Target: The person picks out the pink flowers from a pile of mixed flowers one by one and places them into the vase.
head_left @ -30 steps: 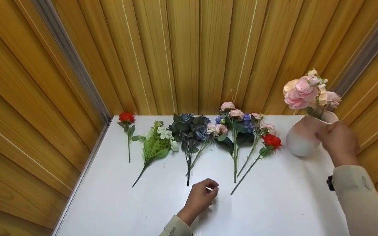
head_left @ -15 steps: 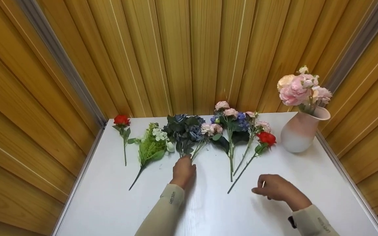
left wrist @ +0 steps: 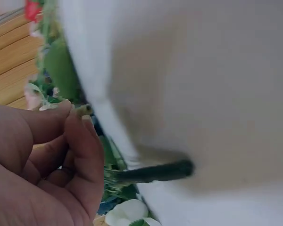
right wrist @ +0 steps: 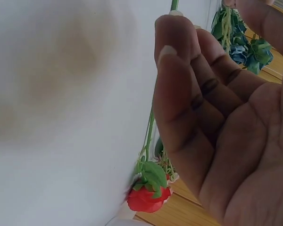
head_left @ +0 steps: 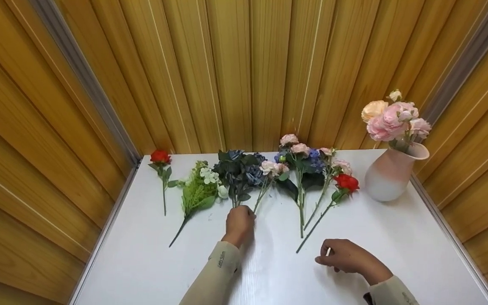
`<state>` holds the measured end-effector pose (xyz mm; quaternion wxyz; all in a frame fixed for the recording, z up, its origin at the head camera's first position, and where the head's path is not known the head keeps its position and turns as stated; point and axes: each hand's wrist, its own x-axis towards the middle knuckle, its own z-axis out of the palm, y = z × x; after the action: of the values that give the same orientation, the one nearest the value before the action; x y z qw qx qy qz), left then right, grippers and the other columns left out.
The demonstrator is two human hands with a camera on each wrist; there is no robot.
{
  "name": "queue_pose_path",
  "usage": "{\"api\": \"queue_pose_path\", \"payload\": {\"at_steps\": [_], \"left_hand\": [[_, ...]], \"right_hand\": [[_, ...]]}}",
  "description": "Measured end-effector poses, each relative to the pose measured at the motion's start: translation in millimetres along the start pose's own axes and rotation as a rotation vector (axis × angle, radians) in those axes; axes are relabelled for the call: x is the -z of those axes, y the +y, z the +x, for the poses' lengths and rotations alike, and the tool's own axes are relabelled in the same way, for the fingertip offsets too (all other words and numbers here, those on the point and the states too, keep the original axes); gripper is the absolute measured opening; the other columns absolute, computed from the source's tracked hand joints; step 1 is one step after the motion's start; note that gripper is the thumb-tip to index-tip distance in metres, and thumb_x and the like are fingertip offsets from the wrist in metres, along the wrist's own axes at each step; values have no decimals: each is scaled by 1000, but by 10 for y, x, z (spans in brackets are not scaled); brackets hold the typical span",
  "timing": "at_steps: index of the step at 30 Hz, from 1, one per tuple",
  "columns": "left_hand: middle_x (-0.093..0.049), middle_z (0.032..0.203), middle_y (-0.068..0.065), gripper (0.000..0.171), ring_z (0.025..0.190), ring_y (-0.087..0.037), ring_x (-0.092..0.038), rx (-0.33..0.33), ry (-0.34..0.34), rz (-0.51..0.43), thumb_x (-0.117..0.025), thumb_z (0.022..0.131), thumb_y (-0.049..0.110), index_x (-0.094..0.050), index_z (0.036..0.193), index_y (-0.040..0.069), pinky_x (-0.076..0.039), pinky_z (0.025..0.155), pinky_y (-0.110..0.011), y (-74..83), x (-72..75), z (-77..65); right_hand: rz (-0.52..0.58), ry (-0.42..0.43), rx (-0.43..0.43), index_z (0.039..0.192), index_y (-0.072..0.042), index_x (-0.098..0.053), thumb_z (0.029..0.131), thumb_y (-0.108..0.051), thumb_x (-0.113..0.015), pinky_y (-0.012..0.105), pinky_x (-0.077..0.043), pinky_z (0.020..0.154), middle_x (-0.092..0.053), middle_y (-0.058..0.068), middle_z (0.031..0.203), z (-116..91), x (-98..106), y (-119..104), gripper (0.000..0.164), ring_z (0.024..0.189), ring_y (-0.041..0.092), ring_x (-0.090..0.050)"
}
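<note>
My left hand (head_left: pixel 240 222) is over the lower stems of a dark blue flower bunch (head_left: pixel 237 171) and a pale pink flower sprig (head_left: pixel 271 168). In the left wrist view, thumb and forefinger pinch a thin light stem end (left wrist: pixel 83 110), seemingly the pink sprig's. A thicker dark green stem (left wrist: pixel 160 173) sticks out below those fingers, apart from them. My right hand (head_left: pixel 347 257) hovers over the white table (head_left: pixel 278 275), its fingers loosely curled around nothing. Left of it lies a red rose (head_left: pixel 346 183) with a long stem. A pink-and-white vase (head_left: pixel 386 180) holds pink and peach flowers (head_left: pixel 390 118).
Toward the left lie another red rose (head_left: pixel 160 156) and a green sprig (head_left: pixel 197 195) with white blossoms. Pink and blue flowers (head_left: pixel 301 159) lie right of the blue bunch. Wood-panelled walls (head_left: pixel 227 76) enclose the table's back and sides.
My right hand has let go of the vase and come back toward the table's front. My left hand has moved forward to the stems, and the pale pink sprig's stem now stands steeper.
</note>
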<state>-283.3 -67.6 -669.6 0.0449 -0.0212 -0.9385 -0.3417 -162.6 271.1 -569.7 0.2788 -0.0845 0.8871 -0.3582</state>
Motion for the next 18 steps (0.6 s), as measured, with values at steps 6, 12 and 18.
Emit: {"api": "queue_pose_path", "payload": {"at_steps": [6, 12, 18], "left_hand": [[-80, 91, -11, 8, 71, -13, -68, 69, -95, -307, -78, 106, 9, -82, 100, 7, -60, 64, -32, 599, 496, -425], [-77, 88, -12, 6, 71, -13, -70, 65, -207, -575, -78, 106, 5, -81, 102, 4, -61, 59, -25, 828, 470, -813], [-79, 93, -9, 4, 75, -14, -72, 44, -333, -670, -78, 106, 4, -82, 106, 3, -62, 61, -25, 970, 339, -1074]], "right_hand": [[-4, 87, 79, 104, -10, -73, 107, -34, -79, 36, -52, 67, -77, 9, 95, 23, 11, -64, 24, 78, 23, -72], [142, 320, 90, 135, -8, -78, 114, -34, -72, 35, -62, 78, -82, 11, 122, 76, 74, -364, 34, 98, 19, -76], [340, 494, 101, 151, -3, -68, 114, -35, -72, 30, -66, 82, -80, 17, 136, 111, 127, -670, 49, 110, 19, -79]]}}
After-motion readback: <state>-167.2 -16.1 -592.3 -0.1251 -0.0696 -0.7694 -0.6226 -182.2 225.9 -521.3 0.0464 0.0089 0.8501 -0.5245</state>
